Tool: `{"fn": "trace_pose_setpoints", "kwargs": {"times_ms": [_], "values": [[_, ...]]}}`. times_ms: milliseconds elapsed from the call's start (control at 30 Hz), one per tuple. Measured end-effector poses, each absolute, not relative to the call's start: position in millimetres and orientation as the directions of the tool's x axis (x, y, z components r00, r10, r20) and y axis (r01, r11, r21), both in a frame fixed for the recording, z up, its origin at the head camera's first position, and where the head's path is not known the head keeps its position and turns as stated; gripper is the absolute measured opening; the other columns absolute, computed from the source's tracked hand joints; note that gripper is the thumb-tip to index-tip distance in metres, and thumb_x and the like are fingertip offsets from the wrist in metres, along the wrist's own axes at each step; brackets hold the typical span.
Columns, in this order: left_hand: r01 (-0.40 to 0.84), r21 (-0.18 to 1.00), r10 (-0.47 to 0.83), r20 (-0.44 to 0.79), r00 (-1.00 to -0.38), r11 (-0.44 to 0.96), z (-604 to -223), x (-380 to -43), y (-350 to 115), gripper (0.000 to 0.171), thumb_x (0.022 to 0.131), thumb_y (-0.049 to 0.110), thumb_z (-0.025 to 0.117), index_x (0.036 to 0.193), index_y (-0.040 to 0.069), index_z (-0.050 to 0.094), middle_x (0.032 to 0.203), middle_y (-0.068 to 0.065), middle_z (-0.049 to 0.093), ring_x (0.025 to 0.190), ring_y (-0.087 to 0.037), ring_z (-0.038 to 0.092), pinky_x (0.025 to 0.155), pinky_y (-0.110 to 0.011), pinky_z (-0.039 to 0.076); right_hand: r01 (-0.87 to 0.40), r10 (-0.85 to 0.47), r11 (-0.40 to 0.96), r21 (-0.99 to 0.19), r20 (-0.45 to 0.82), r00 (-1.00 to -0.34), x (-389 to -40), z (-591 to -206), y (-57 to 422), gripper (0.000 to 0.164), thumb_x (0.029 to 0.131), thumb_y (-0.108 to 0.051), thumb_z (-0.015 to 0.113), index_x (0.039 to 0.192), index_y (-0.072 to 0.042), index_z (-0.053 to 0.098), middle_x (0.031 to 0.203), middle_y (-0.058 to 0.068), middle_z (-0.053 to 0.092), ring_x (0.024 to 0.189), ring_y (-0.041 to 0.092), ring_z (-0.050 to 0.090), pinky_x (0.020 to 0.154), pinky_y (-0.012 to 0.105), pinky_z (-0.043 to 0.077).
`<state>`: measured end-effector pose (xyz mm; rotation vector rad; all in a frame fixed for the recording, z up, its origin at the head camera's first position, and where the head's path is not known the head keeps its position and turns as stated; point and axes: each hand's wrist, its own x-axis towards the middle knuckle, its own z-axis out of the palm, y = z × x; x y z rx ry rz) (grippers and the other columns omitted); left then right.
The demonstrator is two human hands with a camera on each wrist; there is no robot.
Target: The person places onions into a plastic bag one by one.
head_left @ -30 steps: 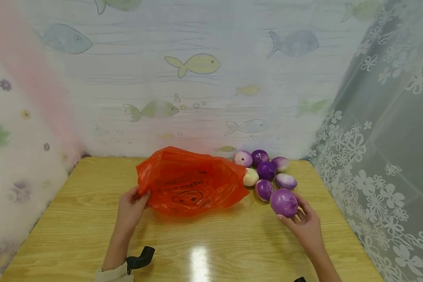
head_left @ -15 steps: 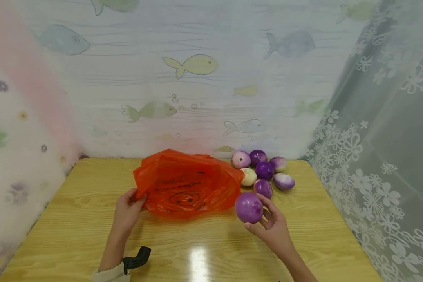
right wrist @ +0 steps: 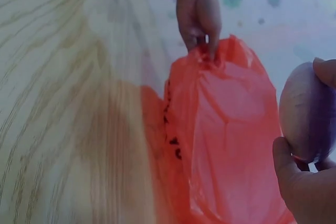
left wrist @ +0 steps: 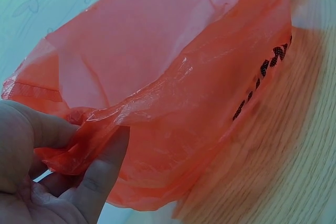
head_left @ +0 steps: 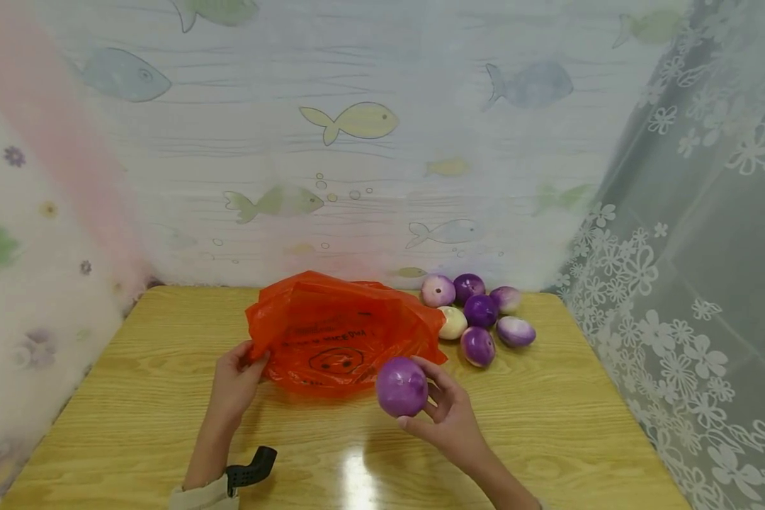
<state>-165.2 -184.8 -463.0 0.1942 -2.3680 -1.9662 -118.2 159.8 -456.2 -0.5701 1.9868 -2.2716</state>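
The left hand (head_left: 237, 382) reaches forward from the near edge of the desk (head_left: 134, 397), thumb and fingers pinching the left rim of the red bag (head_left: 347, 312), whose mouth gapes between the desk's middle and its far edge. The right hand (head_left: 451, 423) slants in from the right half of the near edge and grips a purple onion (head_left: 401, 386) from its right side, thumb below, holding it above the desk before the bag's near right part; whether onion and bag touch cannot be told. The left wrist view shows the rim bunched between thumb and fingers; the right wrist view shows a pale side of the onion, which looks evenly purple from the head. Seven other onions (head_left: 481, 311) cluster toward the far right corner; the bag's right side partly hides the cream one (head_left: 455, 323). A black bracket (head_left: 252, 469) juts from the left wrist.
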Motion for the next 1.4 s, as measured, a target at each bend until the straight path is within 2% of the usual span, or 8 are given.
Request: {"fn": "trace_pose_setpoints", "kwargs": {"times_ms": [233, 467, 800, 1133, 1400], "values": [[-0.077, 0.980, -0.126, -0.055, -0.991, 0.181, -462, -166, -185, 0.037, 0.107, 0.010, 0.049, 0.141, -0.005, 0.050, 0.135, -0.026, 0.054, 0.090, 0.003, 0.060, 0.077, -0.015, 0.056, -0.182, -0.341, -0.185, -0.966, 0.236, -0.910, -124, -451, 144, 0.075, 0.082, 0.000, 0.082, 0.147, -0.002, 0.046, 0.147, 0.021, 0.047, 0.125, 0.025, 0.059, 0.099, 0.035, 0.054], [-0.061, 0.978, -0.132, -0.036, -0.991, 0.198, -464, -166, -187, 0.036, 0.107, 0.009, 0.049, 0.141, -0.006, 0.051, 0.133, -0.027, 0.056, 0.090, 0.003, 0.061, 0.076, -0.017, 0.057, -0.150, -0.349, -0.172, -0.974, 0.203, -0.915, -135, -438, 125, 0.078, 0.081, -0.004, 0.085, 0.149, -0.009, 0.047, 0.150, 0.017, 0.046, 0.129, 0.029, 0.056, 0.101, 0.034, 0.053], [-0.091, 0.981, -0.132, -0.068, -0.989, 0.172, -469, -169, -190, 0.038, 0.108, 0.010, 0.048, 0.143, -0.005, 0.050, 0.133, -0.028, 0.056, 0.087, 0.002, 0.062, 0.074, -0.018, 0.057, -0.161, -0.295, -0.095, -0.982, 0.182, -0.938, -160, -442, 100, 0.075, 0.078, -0.004, 0.087, 0.145, -0.016, 0.053, 0.143, 0.010, 0.054, 0.126, 0.029, 0.057, 0.101, 0.032, 0.053], [-0.079, 0.980, -0.126, -0.056, -0.990, 0.182, -467, -167, -190, 0.038, 0.108, 0.010, 0.048, 0.142, -0.005, 0.050, 0.132, -0.028, 0.055, 0.088, 0.002, 0.060, 0.074, -0.017, 0.056, -0.129, -0.307, -0.024, -0.991, 0.130, -0.943, -184, -449, 84, 0.075, 0.081, -0.005, 0.084, 0.148, -0.016, 0.050, 0.146, 0.007, 0.052, 0.127, 0.032, 0.057, 0.099, 0.041, 0.055], [-0.072, 0.981, -0.120, -0.051, -0.991, 0.178, -467, -166, -190, 0.038, 0.107, 0.009, 0.048, 0.142, -0.006, 0.050, 0.133, -0.028, 0.055, 0.089, 0.003, 0.060, 0.075, -0.016, 0.056, -0.065, -0.283, 0.028, -0.997, 0.054, -0.958, -208, -450, 69, 0.070, 0.083, -0.010, 0.084, 0.146, -0.017, 0.053, 0.146, 0.007, 0.053, 0.127, 0.032, 0.059, 0.101, 0.044, 0.054]]}}
